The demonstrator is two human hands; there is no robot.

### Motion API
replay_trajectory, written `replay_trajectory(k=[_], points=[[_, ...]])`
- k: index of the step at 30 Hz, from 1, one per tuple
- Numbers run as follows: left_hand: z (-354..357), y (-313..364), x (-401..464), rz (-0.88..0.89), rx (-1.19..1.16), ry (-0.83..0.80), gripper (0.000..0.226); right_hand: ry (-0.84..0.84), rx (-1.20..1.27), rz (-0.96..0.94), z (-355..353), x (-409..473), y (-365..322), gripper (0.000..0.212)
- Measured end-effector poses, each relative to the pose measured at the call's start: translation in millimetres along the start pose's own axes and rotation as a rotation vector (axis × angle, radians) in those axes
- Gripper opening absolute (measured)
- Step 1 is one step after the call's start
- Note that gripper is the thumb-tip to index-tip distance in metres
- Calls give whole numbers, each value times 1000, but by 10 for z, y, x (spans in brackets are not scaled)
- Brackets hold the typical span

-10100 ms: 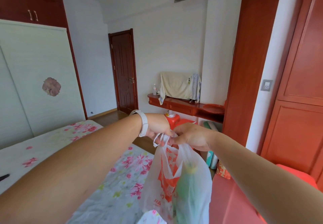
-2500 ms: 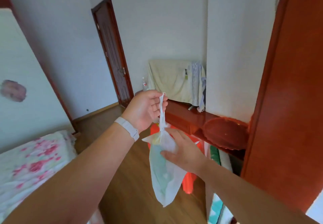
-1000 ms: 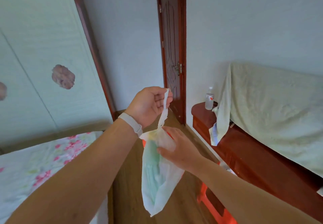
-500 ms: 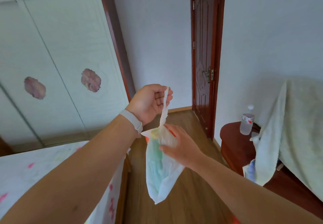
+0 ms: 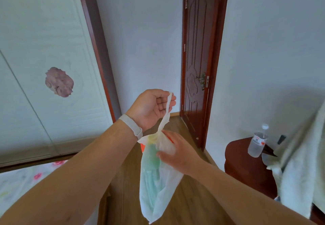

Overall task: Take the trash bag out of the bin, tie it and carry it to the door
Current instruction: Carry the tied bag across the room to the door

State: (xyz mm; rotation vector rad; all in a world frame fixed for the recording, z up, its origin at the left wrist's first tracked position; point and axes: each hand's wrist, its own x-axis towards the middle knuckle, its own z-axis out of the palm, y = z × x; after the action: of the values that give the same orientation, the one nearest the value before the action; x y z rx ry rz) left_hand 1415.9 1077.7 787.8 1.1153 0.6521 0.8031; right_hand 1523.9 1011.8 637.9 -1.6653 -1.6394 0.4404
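Note:
A thin white trash bag (image 5: 154,187) with something green inside hangs in mid-air in front of me, its neck gathered into a knot. My left hand (image 5: 151,108) holds the bag's long handle strip up by its top, fingers curled around it. My right hand (image 5: 175,152) presses against the bag's upper side just under the knot. The dark red wooden door (image 5: 197,57) stands closed ahead and to the right, with a metal handle.
A white sliding wardrobe (image 5: 44,75) with a pink flower sticker fills the left. A flowered bed (image 5: 19,180) lies at lower left. At right, a red-brown cabinet (image 5: 246,163) carries a water bottle (image 5: 257,142) and a pale cloth (image 5: 302,163). Wooden floor (image 5: 190,198) runs to the door.
The view has swung and moved closer to the door, which now stands larger ahead. Both hands keep the same hold on the bag as half a second ago.

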Motion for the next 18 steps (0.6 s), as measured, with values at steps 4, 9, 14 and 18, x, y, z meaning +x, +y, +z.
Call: replay_trajectory(k=[4, 9, 14, 18], points=[[-361, 218, 629, 2, -60, -24, 26, 47, -55, 16, 169, 744, 35, 67], [-667, 493, 1311, 33, -72, -56, 20, 97, -65, 17, 234, 1574, 85, 71], [-868, 643, 1972, 48, -88, -83, 19, 137, -54, 28, 262, 2240, 203, 69], [-972, 629, 2580, 27, -94, -82, 20, 145, -45, 56, 278, 2694, 439, 68]])
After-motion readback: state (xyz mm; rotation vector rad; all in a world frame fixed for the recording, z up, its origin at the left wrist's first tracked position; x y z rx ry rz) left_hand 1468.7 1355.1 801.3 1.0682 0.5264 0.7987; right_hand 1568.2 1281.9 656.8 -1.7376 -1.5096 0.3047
